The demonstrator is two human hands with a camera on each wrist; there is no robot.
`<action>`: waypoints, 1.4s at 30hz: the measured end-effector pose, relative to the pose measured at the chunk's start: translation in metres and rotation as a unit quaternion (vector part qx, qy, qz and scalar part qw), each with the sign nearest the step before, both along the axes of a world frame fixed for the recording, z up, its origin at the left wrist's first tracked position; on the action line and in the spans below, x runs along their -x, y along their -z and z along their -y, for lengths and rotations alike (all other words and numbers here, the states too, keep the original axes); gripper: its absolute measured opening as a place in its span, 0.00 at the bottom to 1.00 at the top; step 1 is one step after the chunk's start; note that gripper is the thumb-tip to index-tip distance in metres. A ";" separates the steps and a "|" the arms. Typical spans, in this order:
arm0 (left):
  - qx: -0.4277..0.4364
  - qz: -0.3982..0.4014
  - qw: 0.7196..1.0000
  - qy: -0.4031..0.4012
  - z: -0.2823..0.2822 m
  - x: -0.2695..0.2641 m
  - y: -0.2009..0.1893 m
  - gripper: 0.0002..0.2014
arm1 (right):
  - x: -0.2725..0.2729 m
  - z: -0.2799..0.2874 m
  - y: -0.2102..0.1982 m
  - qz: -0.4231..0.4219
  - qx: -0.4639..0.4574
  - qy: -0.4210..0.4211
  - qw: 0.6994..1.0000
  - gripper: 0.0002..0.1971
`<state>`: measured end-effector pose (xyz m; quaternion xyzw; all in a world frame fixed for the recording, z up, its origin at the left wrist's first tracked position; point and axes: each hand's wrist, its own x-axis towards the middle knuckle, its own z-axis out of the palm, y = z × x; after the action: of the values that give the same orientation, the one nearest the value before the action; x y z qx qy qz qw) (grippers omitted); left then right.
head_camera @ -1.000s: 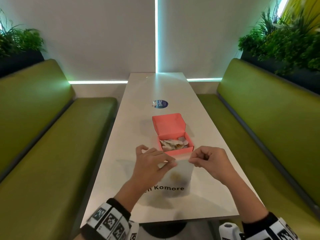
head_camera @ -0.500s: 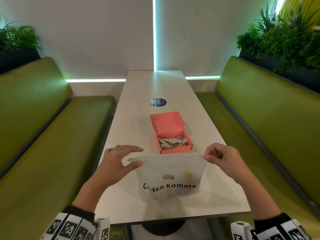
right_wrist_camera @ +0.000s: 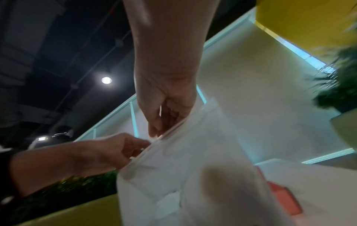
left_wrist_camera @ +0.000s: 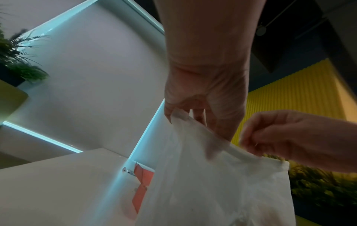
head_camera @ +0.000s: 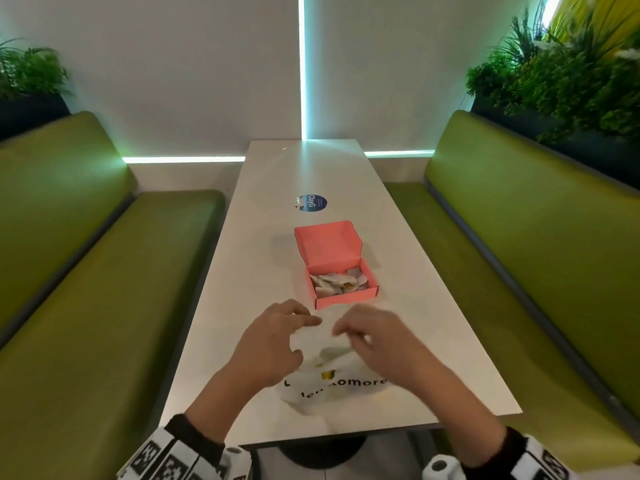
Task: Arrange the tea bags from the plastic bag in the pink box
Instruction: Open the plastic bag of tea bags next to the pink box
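Frosted plastic bag [head_camera: 332, 386] is sitting low in the frame's centre on a white table [head_camera: 263, 258], with the left hand [head_camera: 273, 341] and right hand [head_camera: 377, 341] each pinching its top edge; pink box [head_camera: 341, 268] is lying open just above, holding tea bags [head_camera: 337, 284]

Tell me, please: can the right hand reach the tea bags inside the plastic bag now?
Probably not yet. The right hand and left hand both pinch the top edge of the plastic bag, so neither is free, and the mouth looks nearly closed.
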<state>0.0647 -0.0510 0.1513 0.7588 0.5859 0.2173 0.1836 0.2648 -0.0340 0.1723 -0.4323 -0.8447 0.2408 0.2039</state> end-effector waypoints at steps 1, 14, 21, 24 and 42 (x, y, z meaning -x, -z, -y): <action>0.006 -0.014 1.000 0.007 0.004 -0.002 -0.002 0.30 | 0.011 0.001 0.005 0.092 0.039 -0.018 0.995 0.15; 0.027 -0.120 0.992 0.033 0.038 -0.022 -0.001 0.44 | 0.040 -0.002 0.052 0.565 0.070 -0.018 0.822 0.18; 0.033 -0.092 0.995 0.015 0.035 -0.020 0.001 0.42 | 0.036 -0.008 0.028 0.449 0.104 0.037 0.886 0.15; 0.027 -0.079 0.996 0.011 0.033 -0.019 -0.001 0.41 | 0.032 -0.005 0.009 0.398 0.052 0.054 0.914 0.13; 0.063 -0.040 0.996 -0.048 0.020 -0.009 -0.002 0.39 | -0.011 -0.012 -0.035 -0.261 0.229 0.074 0.935 0.12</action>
<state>0.0736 -0.0709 0.1531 0.7247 0.6412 0.1578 0.1969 0.2758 -0.0217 0.2077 -0.4506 -0.6491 0.5162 0.3304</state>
